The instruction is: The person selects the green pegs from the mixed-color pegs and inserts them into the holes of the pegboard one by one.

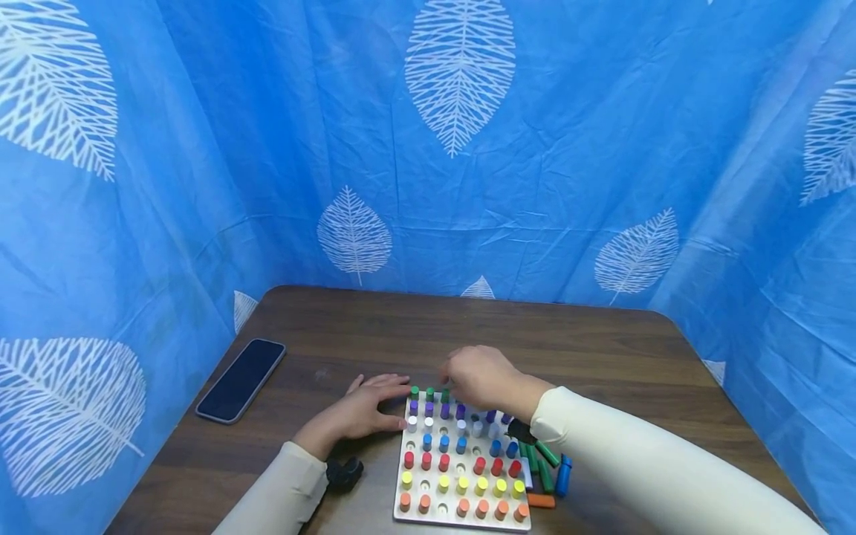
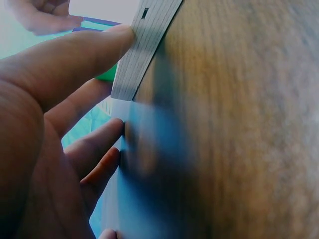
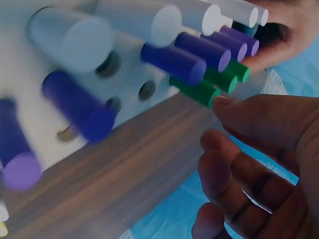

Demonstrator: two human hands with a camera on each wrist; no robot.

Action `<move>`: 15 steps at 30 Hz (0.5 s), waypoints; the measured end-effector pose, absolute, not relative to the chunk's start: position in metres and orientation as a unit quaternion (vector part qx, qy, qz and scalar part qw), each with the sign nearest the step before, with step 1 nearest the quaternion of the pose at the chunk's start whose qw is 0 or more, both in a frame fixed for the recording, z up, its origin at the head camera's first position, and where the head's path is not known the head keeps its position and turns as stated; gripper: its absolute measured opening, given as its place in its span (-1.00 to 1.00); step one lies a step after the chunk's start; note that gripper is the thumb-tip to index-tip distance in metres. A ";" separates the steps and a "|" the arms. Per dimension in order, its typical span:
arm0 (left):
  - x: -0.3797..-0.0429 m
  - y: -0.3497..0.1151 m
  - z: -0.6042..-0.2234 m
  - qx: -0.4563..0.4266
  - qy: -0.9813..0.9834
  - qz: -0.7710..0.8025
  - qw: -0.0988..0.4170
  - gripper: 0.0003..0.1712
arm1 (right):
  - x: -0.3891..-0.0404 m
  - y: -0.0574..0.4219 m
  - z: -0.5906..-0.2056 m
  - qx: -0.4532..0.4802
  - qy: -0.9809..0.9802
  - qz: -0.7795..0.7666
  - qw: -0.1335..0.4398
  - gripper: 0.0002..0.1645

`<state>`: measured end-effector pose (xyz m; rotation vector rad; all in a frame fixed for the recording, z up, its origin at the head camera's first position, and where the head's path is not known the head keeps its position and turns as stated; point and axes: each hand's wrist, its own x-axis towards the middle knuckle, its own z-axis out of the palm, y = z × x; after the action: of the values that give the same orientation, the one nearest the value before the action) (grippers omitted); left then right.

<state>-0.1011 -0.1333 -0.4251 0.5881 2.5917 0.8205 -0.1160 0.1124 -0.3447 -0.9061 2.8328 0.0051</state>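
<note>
A pale pegboard (image 1: 428, 521) lies on the table with rows of coloured pegs standing in it. At its far left corner rests my left hand (image 1: 357, 412), fingers spread, the thumb (image 2: 107, 42) against the board's side edge and the forefinger near the corner. My right hand (image 1: 483, 375) is over the far edge, its thumb tip right at the end of a green peg (image 3: 197, 92), the third in the far row. The other fingers bend loosely apart from that peg. Purple pegs (image 3: 79, 107) and white pegs (image 3: 164, 25) stand in the neighbouring rows, with several bare holes among them.
Loose green pegs (image 1: 545, 475), a blue peg (image 1: 564, 475) and an orange peg (image 1: 541, 501) lie right of the board, partly under my right forearm. A phone (image 1: 241, 380) lies on the wooden table (image 1: 568, 327) at left. A blue leaf-patterned curtain (image 1: 535, 186) surrounds the table.
</note>
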 end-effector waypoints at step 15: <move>-0.101 -0.133 -0.428 0.220 0.917 0.287 0.167 -0.25 | -0.102 0.192 -0.333 -0.234 0.971 -0.011 0.054 -0.87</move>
<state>-0.1007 -0.1331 -0.4284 0.6250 2.6106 0.8164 -0.1016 0.1923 -0.3327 -0.7106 2.9490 -0.0342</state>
